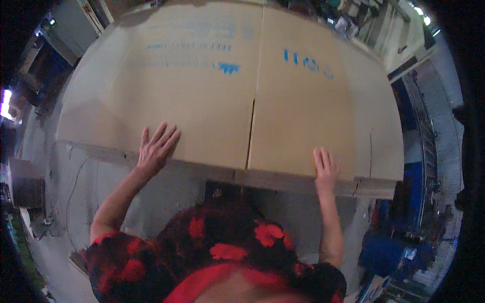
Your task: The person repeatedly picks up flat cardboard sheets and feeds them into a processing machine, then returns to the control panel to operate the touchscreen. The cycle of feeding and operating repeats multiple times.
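A wide flattened cardboard sheet (212, 111) lies in front of me on top of other sheets, whose edges show along its near side. Blue printing marks its far part, and a slit runs from its near edge up between two panels. My left hand (157, 147) rests on the left panel close to the near edge, fingers stretched out. On the right panel, also by the near edge, my right hand (326, 164) lies with its fingers extended flat. Neither hand grips anything.
At the far left stands a stack of brown cardboard (28, 184) on the floor. Blue objects (389, 255) sit at the lower right. A thin cable (76, 187) runs over the grey floor at left. Shelving and assorted items (348, 20) line the far right.
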The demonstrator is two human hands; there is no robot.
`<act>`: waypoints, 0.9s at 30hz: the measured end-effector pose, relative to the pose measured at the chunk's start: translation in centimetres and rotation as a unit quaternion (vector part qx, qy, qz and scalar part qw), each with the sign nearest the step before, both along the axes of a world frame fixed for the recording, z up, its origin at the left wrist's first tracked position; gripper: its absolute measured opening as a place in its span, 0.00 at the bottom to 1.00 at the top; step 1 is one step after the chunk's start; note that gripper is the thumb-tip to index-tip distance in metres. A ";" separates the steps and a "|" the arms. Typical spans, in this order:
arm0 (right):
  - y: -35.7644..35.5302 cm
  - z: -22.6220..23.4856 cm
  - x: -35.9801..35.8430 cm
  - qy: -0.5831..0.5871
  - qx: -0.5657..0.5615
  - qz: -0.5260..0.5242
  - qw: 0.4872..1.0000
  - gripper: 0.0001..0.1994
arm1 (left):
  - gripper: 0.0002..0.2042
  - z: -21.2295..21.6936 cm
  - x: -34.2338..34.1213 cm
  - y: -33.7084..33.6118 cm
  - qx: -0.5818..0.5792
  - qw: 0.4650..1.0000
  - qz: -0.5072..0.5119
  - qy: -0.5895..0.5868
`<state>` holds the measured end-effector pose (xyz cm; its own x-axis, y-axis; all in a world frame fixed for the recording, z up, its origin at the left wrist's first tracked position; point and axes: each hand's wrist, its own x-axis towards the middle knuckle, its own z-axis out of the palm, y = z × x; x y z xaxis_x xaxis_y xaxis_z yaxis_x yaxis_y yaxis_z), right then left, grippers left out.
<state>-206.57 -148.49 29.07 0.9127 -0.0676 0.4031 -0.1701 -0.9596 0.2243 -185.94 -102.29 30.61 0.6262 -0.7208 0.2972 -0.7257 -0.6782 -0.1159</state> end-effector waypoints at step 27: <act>-2.7 5.6 2.7 0.005 0.048 0.068 0.997 0.24 | 0.16 -1.3 4.7 -1.0 -0.146 0.973 0.089 -0.152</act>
